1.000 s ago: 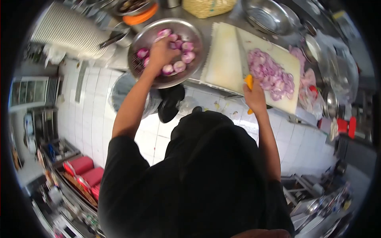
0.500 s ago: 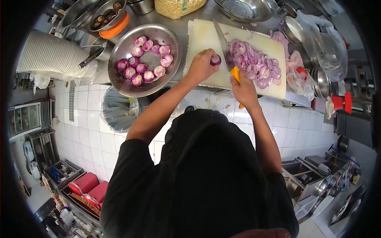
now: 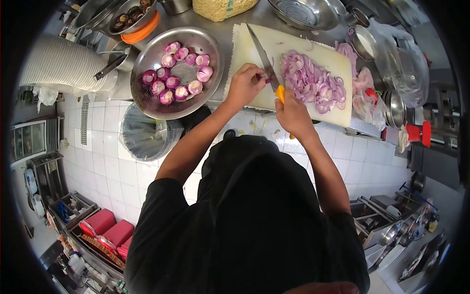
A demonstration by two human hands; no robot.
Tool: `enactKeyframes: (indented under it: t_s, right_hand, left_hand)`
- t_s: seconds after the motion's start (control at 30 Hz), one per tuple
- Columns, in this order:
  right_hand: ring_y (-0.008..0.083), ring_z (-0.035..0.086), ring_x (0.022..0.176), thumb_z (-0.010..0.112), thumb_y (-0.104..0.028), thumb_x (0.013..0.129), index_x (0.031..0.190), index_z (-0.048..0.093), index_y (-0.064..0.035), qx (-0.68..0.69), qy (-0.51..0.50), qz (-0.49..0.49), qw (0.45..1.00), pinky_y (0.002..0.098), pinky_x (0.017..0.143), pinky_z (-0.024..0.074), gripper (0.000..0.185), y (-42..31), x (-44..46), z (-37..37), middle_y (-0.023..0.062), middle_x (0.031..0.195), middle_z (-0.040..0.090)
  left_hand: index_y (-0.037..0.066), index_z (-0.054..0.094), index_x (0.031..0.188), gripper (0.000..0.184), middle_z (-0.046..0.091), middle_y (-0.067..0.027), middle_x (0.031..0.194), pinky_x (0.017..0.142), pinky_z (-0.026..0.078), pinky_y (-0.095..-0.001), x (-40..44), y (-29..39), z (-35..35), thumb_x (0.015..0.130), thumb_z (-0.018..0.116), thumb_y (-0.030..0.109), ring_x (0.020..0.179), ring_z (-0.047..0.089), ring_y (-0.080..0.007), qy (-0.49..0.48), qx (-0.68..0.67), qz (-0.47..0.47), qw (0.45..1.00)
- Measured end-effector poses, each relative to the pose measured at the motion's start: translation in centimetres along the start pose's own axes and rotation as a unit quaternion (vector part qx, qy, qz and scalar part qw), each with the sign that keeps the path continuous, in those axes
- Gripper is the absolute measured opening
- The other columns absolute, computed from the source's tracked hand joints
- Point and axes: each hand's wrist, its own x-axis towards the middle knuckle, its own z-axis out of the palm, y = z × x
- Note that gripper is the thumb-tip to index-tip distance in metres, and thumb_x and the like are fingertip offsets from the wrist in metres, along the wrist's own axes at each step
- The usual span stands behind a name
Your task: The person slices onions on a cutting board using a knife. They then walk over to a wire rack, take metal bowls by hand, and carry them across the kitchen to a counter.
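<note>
My left hand is closed with bent fingers at the left part of the cutting board. A small purple piece of red onion shows at its fingertips; the rest is hidden. My right hand is wrapped round the yellow handle of a kitchen knife. The blade points away from me, tilted to the left, close beside the onion and my left fingertips. A heap of sliced red onion lies on the board to the right of the blade.
Left of the board stands a perforated metal bowl with several peeled red onions. A lined bin is on the floor below. Noodles in a bag, a metal basin, stacked containers and plastic bags surround the worktop.
The knife has moved left, away from the sliced heap and up to my left fingertips. My right hand came left with it. Less of the held onion shows now.
</note>
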Motion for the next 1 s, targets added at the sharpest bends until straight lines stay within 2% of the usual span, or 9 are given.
enactKeyframes:
  t_s: [0.07,0.27,0.37,0.47,0.7,0.77,0.8,0.87,1.0]
  right_hand:
    - [0.0518,0.06,0.087,0.052,-0.02,0.094,0.108,0.044,0.0047,-0.008,-0.027,0.009,1.0,0.0564,0.078,0.0458,0.029,-0.1,0.7,0.5,0.0338,0.089,0.062]
    - [0.0497,0.061,0.09,0.054,-0.017,0.091,0.104,0.046,0.0065,0.016,-0.031,0.045,0.998,0.0562,0.08,0.0471,0.028,0.9,2.4,2.6,0.0328,0.089,0.063]
    - [0.0491,0.061,0.094,0.054,-0.021,0.091,0.113,0.046,0.004,0.038,-0.032,0.038,0.998,0.0548,0.084,0.0467,0.034,2.1,2.5,2.3,0.0334,0.096,0.063]
    - [0.0482,0.06,0.097,0.054,-0.025,0.092,0.118,0.049,0.001,0.086,-0.023,0.054,0.995,0.0528,0.086,0.0465,0.037,2.5,2.5,1.6,0.0314,0.1,0.063]
    - [0.0435,0.064,0.087,0.056,-0.028,0.093,0.111,0.053,0.0015,0.184,0.004,0.13,0.974,0.0469,0.076,0.0479,0.035,2.5,0.0,-2.0,0.0246,0.089,0.066]
    - [0.0376,0.065,0.075,0.056,-0.026,0.094,0.106,0.053,0.0019,0.164,0.029,0.129,0.978,0.0455,0.069,0.0486,0.031,3.2,-0.9,-2.8,0.0214,0.078,0.064]
    - [0.0375,0.065,0.072,0.056,-0.026,0.094,0.106,0.052,0.002,0.182,0.021,0.153,0.971,0.0454,0.067,0.0485,0.031,3.0,-1.3,-3.2,0.0212,0.076,0.064]
    - [0.0372,0.064,0.067,0.056,-0.026,0.094,0.104,0.051,0.0023,0.218,0.004,0.198,0.956,0.0453,0.064,0.0482,0.03,2.3,-1.9,-4.5,0.0208,0.072,0.063]
    - [0.0396,0.064,0.065,0.056,-0.025,0.093,0.102,0.051,0.0025,0.217,0.032,0.162,0.962,0.0452,0.061,0.0479,0.03,3.4,-2.4,-3.4,0.0218,0.071,0.063]
  left_hand:
    - [0.002,0.068,0.089,0.014,0.065,-0.0109,0.096,0.071,0.054,-0.0313,0.0,0.1,-0.1,0.075,0.072,0.002,0.082,0.066,-0.023,0.001,0.005,0.005,1.0]
    - [0.002,0.064,0.094,0.024,0.064,-0.0113,0.095,0.076,0.053,-0.0339,0.1,0.6,-0.2,0.071,0.073,0.001,0.087,0.065,-0.027,-0.015,0.023,0.041,0.999]
    - [0.002,0.059,0.097,0.034,0.062,-0.0162,0.098,0.081,0.051,-0.0389,0.0,0.7,0.7,0.066,0.073,0.0,0.093,0.061,-0.0352,-0.003,0.059,0.063,0.996]
    - [0.003,0.057,0.097,0.034,0.061,-0.0184,0.103,0.083,0.05,-0.0406,1.0,0.1,0.3,0.066,0.071,-0.003,0.096,0.059,-0.0372,-0.023,0.032,0.003,0.999]
    - [0.004,0.069,0.106,0.036,0.06,-0.0173,0.106,0.086,0.048,-0.043,4.8,-0.8,-0.3,0.07,0.071,0.009,0.103,0.055,-0.0359,0.018,0.291,0.095,0.952]
    - [0.004,0.069,0.106,0.035,0.06,-0.018,0.108,0.086,0.048,-0.0423,4.1,0.3,0.3,0.071,0.071,0.009,0.104,0.056,-0.0359,-0.005,0.215,0.103,0.971]
    - [0.004,0.068,0.106,0.035,0.06,-0.0184,0.11,0.087,0.048,-0.042,3.7,0.8,0.8,0.071,0.07,0.009,0.104,0.056,-0.0359,-0.018,0.175,0.106,0.979]
    - [0.004,0.069,0.104,0.033,0.06,-0.0171,0.106,0.085,0.048,-0.0421,2.9,1.8,2.4,0.071,0.071,0.009,0.1,0.057,-0.0351,-0.045,0.149,0.036,0.987]
    - [0.003,0.068,0.1,0.028,0.062,-0.0148,0.093,0.077,0.05,-0.042,2.9,1.8,4.3,0.072,0.071,0.005,0.088,0.059,-0.0343,-0.078,0.119,-0.02,0.99]
